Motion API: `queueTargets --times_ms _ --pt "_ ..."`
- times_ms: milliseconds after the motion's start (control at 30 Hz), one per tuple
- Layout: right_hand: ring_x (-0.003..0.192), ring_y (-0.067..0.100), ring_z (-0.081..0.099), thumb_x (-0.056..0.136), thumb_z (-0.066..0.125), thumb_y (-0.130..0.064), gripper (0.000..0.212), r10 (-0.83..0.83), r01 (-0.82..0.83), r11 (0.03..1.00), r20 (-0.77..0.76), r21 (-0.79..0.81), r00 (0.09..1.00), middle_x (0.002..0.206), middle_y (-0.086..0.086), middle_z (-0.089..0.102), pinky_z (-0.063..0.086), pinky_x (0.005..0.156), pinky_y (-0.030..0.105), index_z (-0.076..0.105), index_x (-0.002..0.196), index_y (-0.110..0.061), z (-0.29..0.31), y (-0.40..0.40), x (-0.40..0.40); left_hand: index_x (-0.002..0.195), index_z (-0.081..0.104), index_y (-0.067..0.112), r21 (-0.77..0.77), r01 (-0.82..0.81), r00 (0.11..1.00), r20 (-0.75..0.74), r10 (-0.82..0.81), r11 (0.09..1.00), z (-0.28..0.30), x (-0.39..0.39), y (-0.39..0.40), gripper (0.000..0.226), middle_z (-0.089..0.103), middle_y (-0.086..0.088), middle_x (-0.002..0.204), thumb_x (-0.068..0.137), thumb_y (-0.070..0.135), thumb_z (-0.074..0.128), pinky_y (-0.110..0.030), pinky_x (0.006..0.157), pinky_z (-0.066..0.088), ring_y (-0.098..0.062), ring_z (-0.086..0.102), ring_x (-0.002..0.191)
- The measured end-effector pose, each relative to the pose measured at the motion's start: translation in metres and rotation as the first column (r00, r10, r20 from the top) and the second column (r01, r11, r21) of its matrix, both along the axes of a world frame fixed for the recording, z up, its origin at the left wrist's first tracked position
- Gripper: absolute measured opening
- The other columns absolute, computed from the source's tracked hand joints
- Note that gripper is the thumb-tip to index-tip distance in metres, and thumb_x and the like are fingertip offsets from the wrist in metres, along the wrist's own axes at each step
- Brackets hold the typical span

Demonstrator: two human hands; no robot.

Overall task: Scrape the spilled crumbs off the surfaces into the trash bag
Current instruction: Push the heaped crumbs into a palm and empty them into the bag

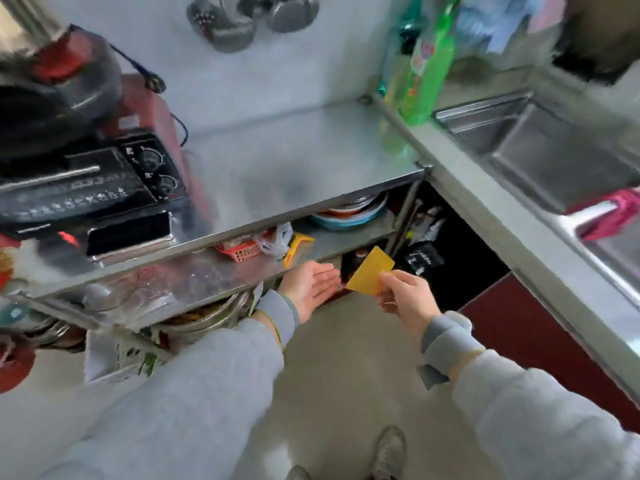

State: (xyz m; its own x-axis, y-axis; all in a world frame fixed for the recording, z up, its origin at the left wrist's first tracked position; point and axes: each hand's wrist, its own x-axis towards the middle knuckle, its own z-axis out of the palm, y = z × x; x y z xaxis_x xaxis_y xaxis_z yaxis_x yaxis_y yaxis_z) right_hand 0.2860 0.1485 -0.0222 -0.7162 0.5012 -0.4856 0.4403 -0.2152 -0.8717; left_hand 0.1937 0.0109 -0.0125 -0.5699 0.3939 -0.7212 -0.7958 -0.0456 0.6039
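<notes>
My right hand (405, 297) pinches a flat yellow scraper card (369, 271) by its lower corner, holding it tilted in the air in front of the metal rack. My left hand (311, 285) is held flat, palm up, just left of the card and below the front edge of the rack's middle shelf (221, 275). A black trash bag (446, 251) hangs in the dark gap between the rack and the counter, right behind the card. The rack's top steel surface (294, 168) looks bare; the blur hides any crumbs.
A black and red toaster oven (104, 181) with a pan on top fills the rack's left side. The middle shelf holds a red basket (242, 251), a yellow tool (298, 244) and stacked plates (349, 213). A steel sink (540, 147) and green bottles (426, 74) are on the right.
</notes>
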Motion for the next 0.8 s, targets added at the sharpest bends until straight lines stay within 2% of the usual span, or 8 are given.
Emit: queueTargets --times_ms 67,167,200,300,467,600,667,800 --pt "0.044 0.012 0.047 0.094 0.048 -0.009 0.031 -0.112 0.112 0.994 -0.009 0.012 0.994 0.06 0.007 0.056 0.036 0.045 0.021 0.05 0.063 -0.012 0.015 0.031 0.034 0.129 0.051 -0.002 0.005 0.139 0.99 -0.016 -0.139 0.99 0.017 0.021 0.043 0.04 0.064 -0.008 0.097 0.098 0.016 0.032 -0.031 0.098 0.044 -0.022 0.056 0.103" --pt "0.039 0.008 0.047 0.094 0.049 -0.011 0.029 -0.305 0.305 0.952 -0.036 0.019 0.952 0.063 0.009 0.058 0.038 0.042 0.019 0.052 0.065 -0.011 0.032 0.082 0.094 0.127 0.053 -0.002 0.011 0.311 0.949 -0.067 -0.309 0.95 0.043 0.061 0.12 0.039 0.064 -0.006 0.091 0.099 0.016 0.033 -0.03 0.093 0.045 -0.022 0.06 0.097" --pt "0.038 0.007 0.047 0.094 0.049 -0.011 0.028 -0.306 0.306 0.952 -0.026 0.001 0.952 0.063 0.01 0.058 0.038 0.042 0.019 0.052 0.066 -0.01 0.032 0.084 0.099 0.126 0.053 -0.002 -0.005 0.319 0.944 -0.085 -0.318 0.948 0.041 0.062 0.124 0.038 0.064 -0.006 0.091 0.099 0.016 0.033 -0.03 0.091 0.046 -0.02 0.061 0.092" --pt "0.034 0.005 0.048 0.095 0.048 -0.012 0.025 -0.47 0.47 0.883 -0.029 -0.019 0.882 0.062 0.011 0.057 0.039 0.039 0.016 0.053 0.071 -0.01 0.042 0.136 0.162 0.122 0.055 0.0 -0.009 0.473 0.871 -0.148 -0.469 0.881 0.056 0.109 0.196 0.035 0.065 -0.007 0.091 0.099 0.017 0.034 -0.028 0.085 0.05 -0.018 0.062 0.087" --pt "0.026 0.005 0.042 0.096 0.045 -0.007 0.027 -0.647 0.645 0.76 0.003 -0.079 0.763 0.055 0.009 0.048 0.033 0.031 0.011 0.047 0.07 -0.01 0.053 0.212 0.256 0.102 0.055 0.005 -0.021 0.601 0.784 -0.181 -0.594 0.799 0.07 0.187 0.296 0.026 0.061 -0.007 0.084 0.1 0.016 0.032 -0.023 0.074 0.048 -0.016 0.059 0.075" --pt "0.027 0.006 0.04 0.095 0.043 -0.004 0.027 -0.759 0.755 0.65 -0.021 -0.09 0.651 0.058 0.013 0.048 0.03 0.031 0.012 0.047 0.069 -0.006 0.055 0.271 0.334 0.098 0.057 0.003 -0.078 0.723 0.654 -0.242 -0.717 0.686 0.069 0.258 0.376 0.022 0.063 -0.008 0.084 0.097 0.012 0.036 -0.025 0.074 0.051 -0.017 0.061 0.075" --pt "0.031 0.008 0.042 0.093 0.045 -0.004 0.025 -0.766 0.766 0.642 0.022 -0.049 0.643 0.059 0.013 0.053 0.033 0.033 0.014 0.051 0.069 -0.006 0.057 0.28 0.35 0.095 0.057 0.005 -0.096 0.754 0.61 -0.265 -0.747 0.65 0.068 0.273 0.396 0.025 0.063 -0.007 0.083 0.098 0.012 0.034 -0.025 0.076 0.051 -0.017 0.061 0.074" --pt "0.043 0.014 0.045 0.093 0.044 -0.004 0.024 -0.858 0.86 0.51 0.06 -0.008 0.51 0.06 0.012 0.054 0.035 0.037 0.017 0.052 0.07 -0.007 0.052 0.326 0.425 0.092 0.057 0.006 -0.145 0.863 0.441 -0.256 -0.861 0.485 0.06 0.352 0.472 0.024 0.06 -0.006 0.08 0.098 0.012 0.034 -0.023 0.069 0.048 -0.016 0.058 0.07"
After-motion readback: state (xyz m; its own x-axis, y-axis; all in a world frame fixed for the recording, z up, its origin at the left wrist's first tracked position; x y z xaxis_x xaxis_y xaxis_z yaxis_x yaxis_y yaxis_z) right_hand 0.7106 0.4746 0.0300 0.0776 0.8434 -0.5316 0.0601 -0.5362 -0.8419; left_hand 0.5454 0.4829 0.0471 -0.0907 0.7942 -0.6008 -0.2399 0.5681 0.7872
